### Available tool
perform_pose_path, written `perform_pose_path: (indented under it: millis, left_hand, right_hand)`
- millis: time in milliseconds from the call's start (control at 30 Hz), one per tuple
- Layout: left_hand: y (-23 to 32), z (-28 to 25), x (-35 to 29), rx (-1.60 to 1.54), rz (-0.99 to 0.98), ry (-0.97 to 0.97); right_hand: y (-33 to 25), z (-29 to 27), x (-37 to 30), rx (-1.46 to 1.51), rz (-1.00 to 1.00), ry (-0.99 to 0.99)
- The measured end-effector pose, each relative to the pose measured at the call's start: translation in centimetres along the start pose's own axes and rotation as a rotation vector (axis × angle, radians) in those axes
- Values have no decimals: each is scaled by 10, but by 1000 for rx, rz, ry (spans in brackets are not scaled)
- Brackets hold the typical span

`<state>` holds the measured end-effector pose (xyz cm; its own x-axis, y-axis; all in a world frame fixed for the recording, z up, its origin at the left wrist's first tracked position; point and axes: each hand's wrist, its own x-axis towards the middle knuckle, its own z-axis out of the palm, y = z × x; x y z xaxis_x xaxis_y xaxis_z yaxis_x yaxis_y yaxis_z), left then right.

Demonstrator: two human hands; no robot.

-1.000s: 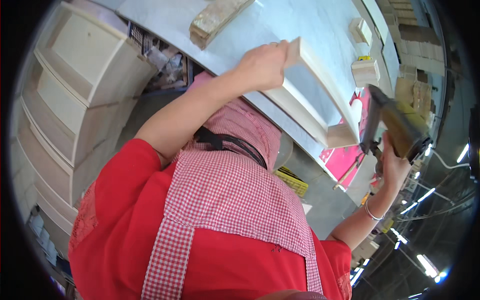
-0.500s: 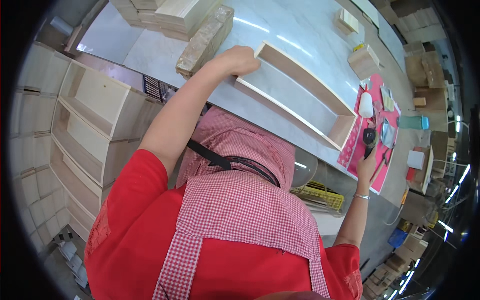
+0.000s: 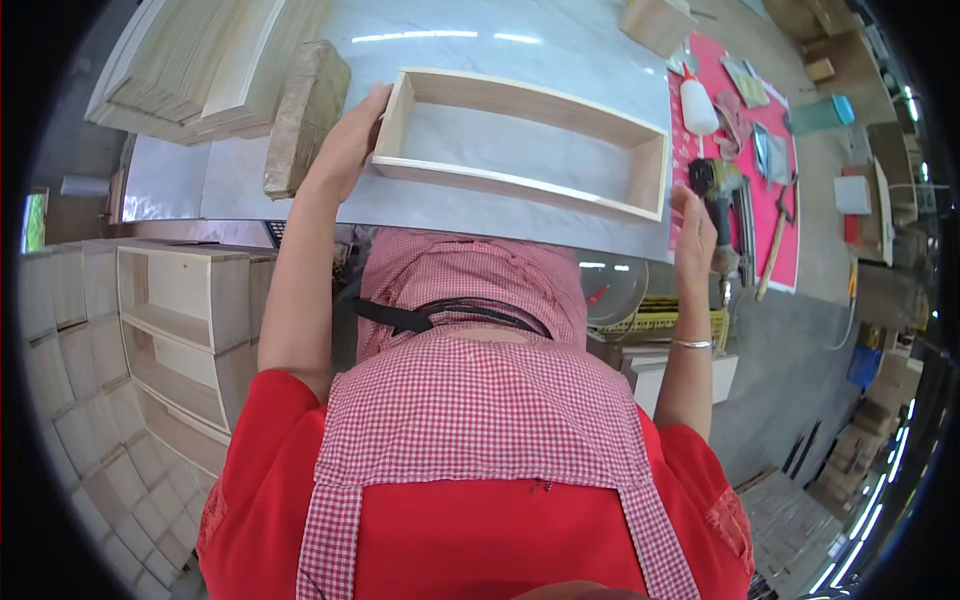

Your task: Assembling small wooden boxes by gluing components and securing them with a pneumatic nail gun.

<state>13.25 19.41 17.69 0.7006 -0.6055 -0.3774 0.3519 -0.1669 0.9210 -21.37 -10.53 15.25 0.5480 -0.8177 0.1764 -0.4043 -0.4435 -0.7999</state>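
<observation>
A long pale wooden frame [image 3: 515, 185], four-sided with the tabletop showing through it, lies on the light, glossy table [image 3: 450, 225]. My left hand [image 3: 350, 145] rests against its left end, fingers stretched along the outer face, the thumb hidden. Just off the frame's right end, my right hand [image 3: 693, 235] is held open with its fingers extended and nothing visible in it. Beside that hand a power tool [image 3: 715, 185] with a black head and greyish body lies on a pink mat [image 3: 785, 245].
A white squeeze bottle [image 3: 698, 105], a hammer [image 3: 776, 240] and small packets share the mat. Stacked wooden boards [image 3: 230, 75] and a brown taped block [image 3: 305, 120] stand at the left. Finished-looking wooden boxes [image 3: 170, 320] are piled lower left; a yellow basket [image 3: 655, 315] sits under the table.
My right hand has let go of the power tool and moved left towards the frame. My left hand has opened from its corner grip onto the end face. The view has turned.
</observation>
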Motion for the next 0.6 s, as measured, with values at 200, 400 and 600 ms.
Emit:
perform_pose_path:
  millis: [200,400,600]
  left_hand:
    - [-45,-14,-23,-248,31,4]
    - [-46,9,-56,-194,86,93]
    - [-1,0,-65,-73,467,18]
  right_hand:
    - [10,19,-24,388,221,-74]
    - [25,28,-36,528,204,-33]
    - [-38,10,-11,575,-33,2]
